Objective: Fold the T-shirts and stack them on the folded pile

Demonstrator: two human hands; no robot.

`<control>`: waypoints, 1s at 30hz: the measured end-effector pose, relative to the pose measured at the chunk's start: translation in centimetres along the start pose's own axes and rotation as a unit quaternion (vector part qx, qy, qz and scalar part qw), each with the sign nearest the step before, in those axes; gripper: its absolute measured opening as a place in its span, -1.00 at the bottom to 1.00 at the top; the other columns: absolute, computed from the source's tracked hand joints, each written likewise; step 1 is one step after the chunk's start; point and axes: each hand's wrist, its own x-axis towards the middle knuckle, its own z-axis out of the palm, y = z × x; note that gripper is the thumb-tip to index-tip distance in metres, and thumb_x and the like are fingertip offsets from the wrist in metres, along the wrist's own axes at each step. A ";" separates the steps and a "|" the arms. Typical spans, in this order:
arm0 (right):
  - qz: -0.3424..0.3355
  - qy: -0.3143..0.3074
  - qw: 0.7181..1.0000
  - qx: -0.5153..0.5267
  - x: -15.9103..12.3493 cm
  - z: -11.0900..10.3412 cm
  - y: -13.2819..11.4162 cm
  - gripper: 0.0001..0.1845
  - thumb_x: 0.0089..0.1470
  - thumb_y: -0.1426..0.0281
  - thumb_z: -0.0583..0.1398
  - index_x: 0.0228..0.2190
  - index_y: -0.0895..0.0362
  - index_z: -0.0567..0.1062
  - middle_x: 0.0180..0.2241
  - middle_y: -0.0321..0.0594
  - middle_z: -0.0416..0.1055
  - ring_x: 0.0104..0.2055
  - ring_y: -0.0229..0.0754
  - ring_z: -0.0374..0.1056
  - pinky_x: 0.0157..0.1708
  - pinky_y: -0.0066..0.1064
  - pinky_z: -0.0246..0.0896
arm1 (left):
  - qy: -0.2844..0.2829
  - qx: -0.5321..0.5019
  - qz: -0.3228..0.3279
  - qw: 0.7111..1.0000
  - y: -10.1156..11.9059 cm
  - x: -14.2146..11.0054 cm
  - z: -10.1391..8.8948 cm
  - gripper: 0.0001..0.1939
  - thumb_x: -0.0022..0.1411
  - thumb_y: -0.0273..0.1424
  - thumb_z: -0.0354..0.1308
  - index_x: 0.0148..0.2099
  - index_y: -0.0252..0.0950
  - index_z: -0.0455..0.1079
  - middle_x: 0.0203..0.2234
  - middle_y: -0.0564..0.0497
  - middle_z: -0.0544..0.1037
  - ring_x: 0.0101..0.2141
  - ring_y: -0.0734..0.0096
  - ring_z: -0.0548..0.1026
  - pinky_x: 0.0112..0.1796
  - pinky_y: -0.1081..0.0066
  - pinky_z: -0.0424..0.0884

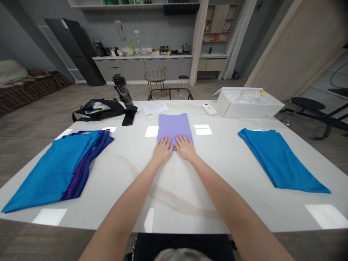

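Note:
A flat lavender rectangular panel point(174, 125), with a shallow dip in its far edge, lies on the white table point(122, 203) straight ahead. My left hand point(163, 149) rests flat on its near left part, fingers spread. Beside it, my right hand point(185, 146) lies on the near right part, also with fingers apart. Both palms face down, and the thumbs nearly meet. Whether the panel is stiff board or folded cloth I cannot tell. To the left is a stack of blue, purple and navy garments point(54, 166). A single folded blue garment point(282, 159) lies to the right.
Along the far side are a black bag point(100, 108), a dark bottle point(123, 90), a phone point(128, 118), a paper sheet point(156, 108), a small white device point(209, 109) and an open white box point(244, 108). A gold wire chair point(156, 77) stands beyond.

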 end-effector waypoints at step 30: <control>0.095 0.089 0.991 -0.015 -8.8 -3.2 4.4 -0.61 0.42 0.30 -0.02 0.05 0.07 0.53 0.04 0.01 0.44 0.11 0.05 0.29 0.02 -0.20 0.22 | 0.041 0.052 -0.044 0.997 -3.2 -7.0 -3.6 -0.62 0.47 -0.51 -0.15 0.08 -0.27 0.47 -0.02 -0.15 0.57 0.04 0.19 0.49 -0.02 0.30 0.45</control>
